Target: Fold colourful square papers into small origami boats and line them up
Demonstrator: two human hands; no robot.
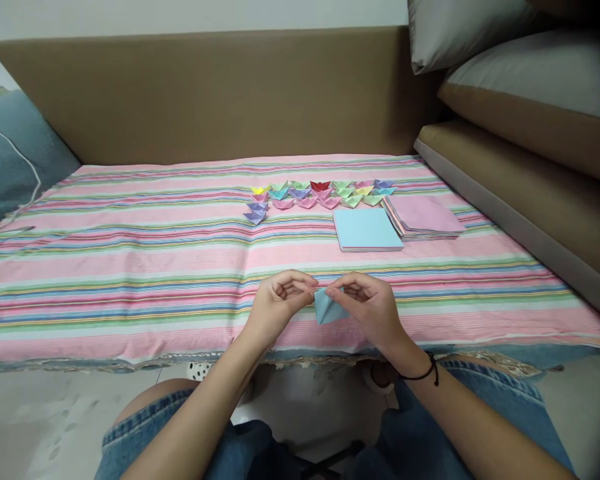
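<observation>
Between my two hands a small piece of light blue folded paper point(325, 308) is held above the front part of the striped cloth point(130, 267). My left hand point(286, 297) pinches its left upper corner between thumb and fingertips. On the other side my right hand point(367, 300) is closed on the paper, its thumb lying across the upper right part and hiding some of it. Beyond my hands lie a stack of light blue square paper point(367, 229) and, touching or nearly touching it, a stack with a pink-purple sheet point(425, 215) on top.
Several folded paper boats point(307, 202) in mixed colours stand in rows behind the stacks. Brown cushions point(520, 193) are piled at the right, against a brown backrest point(205, 100). At the far left are a blue cushion point(17, 150), a white cable point(23, 157) and scissors point(13, 231).
</observation>
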